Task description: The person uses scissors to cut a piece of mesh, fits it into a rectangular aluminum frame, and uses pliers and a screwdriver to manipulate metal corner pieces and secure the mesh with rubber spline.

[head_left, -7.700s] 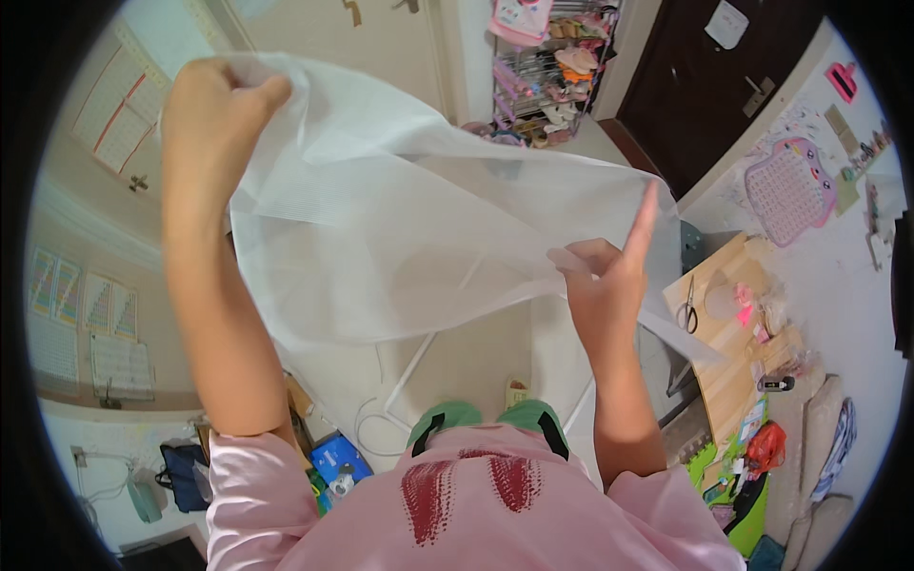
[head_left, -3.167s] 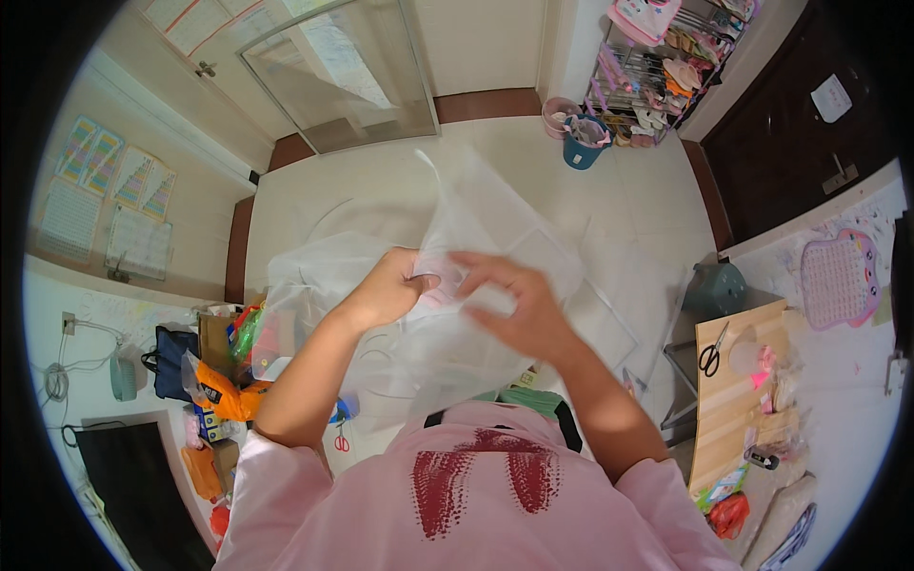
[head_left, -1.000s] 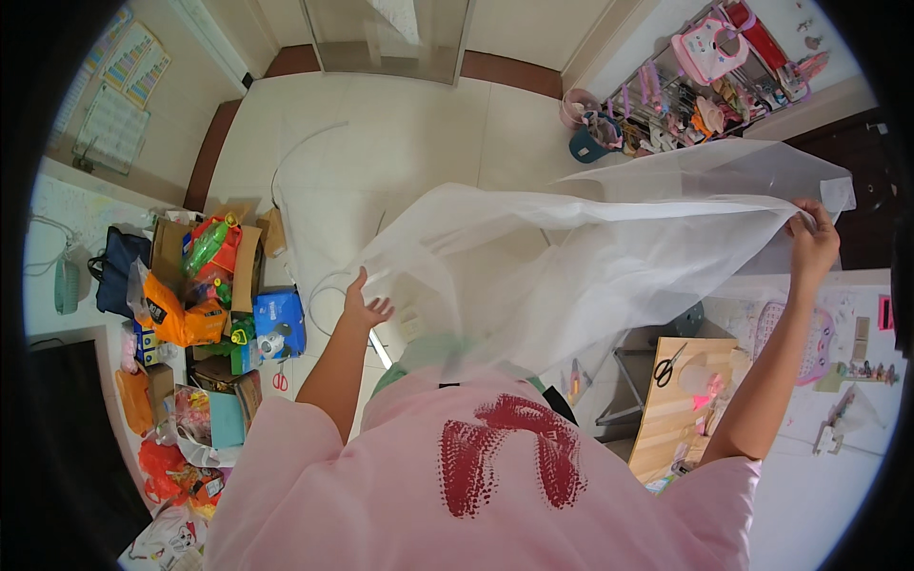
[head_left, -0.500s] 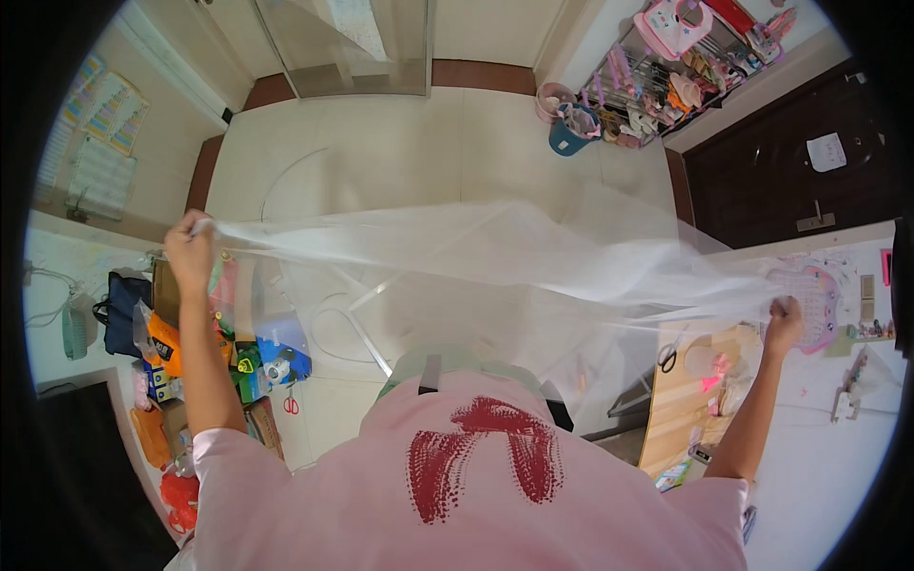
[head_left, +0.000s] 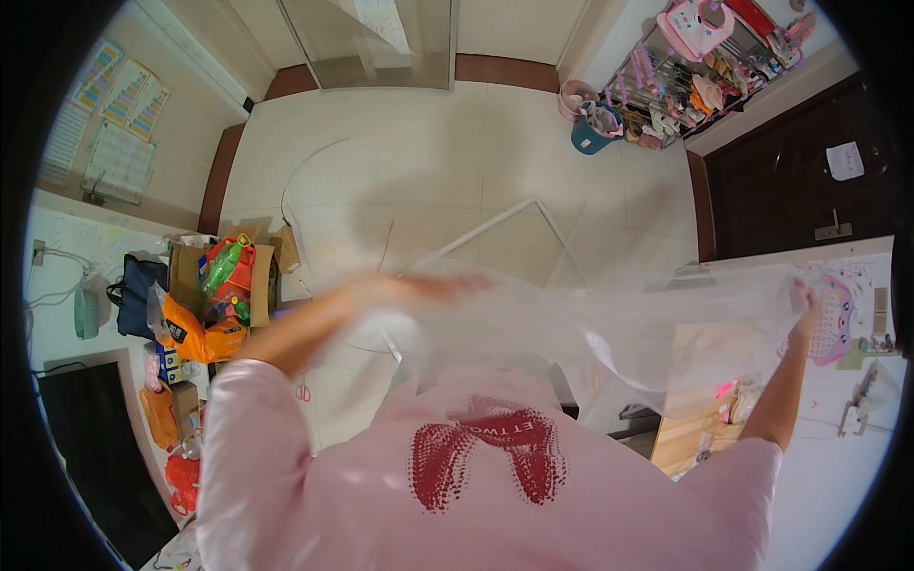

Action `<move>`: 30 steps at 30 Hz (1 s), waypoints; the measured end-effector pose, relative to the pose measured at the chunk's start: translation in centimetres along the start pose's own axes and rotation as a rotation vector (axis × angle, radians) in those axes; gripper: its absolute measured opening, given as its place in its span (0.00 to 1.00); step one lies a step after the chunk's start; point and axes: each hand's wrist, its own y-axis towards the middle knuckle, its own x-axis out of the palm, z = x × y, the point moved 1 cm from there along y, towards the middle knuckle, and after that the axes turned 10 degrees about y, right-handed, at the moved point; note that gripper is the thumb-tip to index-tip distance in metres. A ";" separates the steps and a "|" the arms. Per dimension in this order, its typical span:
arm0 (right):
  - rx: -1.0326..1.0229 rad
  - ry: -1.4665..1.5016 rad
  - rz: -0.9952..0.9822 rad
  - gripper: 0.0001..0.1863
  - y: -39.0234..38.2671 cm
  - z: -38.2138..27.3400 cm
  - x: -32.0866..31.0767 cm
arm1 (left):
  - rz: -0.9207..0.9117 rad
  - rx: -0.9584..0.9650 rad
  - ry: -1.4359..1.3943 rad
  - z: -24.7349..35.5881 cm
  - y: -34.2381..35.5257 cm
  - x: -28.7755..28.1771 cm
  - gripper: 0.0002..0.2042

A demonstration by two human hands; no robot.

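A sheer white sheet of netting or thin film [head_left: 619, 324] hangs loosely in front of my chest, blurred by motion. My right hand [head_left: 809, 303], out at the right, is closed on one end of it. My left hand [head_left: 433, 287] is in front of my body at the sheet's left end. Motion smears its fingers, so its grip cannot be made out. Below, on the tiled floor, a thin white frame [head_left: 490, 228] shows its corner beyond the sheet. The sheet partly covers a wooden tabletop [head_left: 687, 440] at the right.
At the left stand a cardboard box [head_left: 262, 297] of colourful toys, a navy bag [head_left: 143, 293] and an orange bag [head_left: 205, 335]. Scissors with red handles [head_left: 303, 391] lie on the floor. A blue bin [head_left: 596, 141] stands by a loaded rack [head_left: 657, 95], near a dark door [head_left: 795, 171].
My left hand has swung inward from the far left to the middle. The sheet, stretched wide before, has slackened and bunched toward the right. My right hand stays out at the right.
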 end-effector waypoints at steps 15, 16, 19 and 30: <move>0.844 0.516 -1.756 0.10 -29.2 -13.2 40.4 | -0.082 -0.144 0.273 -4.0 -7.4 9.8 0.29; 0.855 0.515 -1.747 0.10 -29.9 -13.5 40.3 | -0.090 -0.140 0.265 -2.8 -8.6 9.8 0.29; 0.782 0.526 -1.604 0.12 -32.5 -14.3 41.2 | 0.052 -0.425 0.349 -0.6 -11.2 10.3 0.21; 0.252 0.362 -1.737 0.05 -35.0 -18.1 44.0 | 0.386 0.112 1.644 2.0 -7.6 9.1 0.06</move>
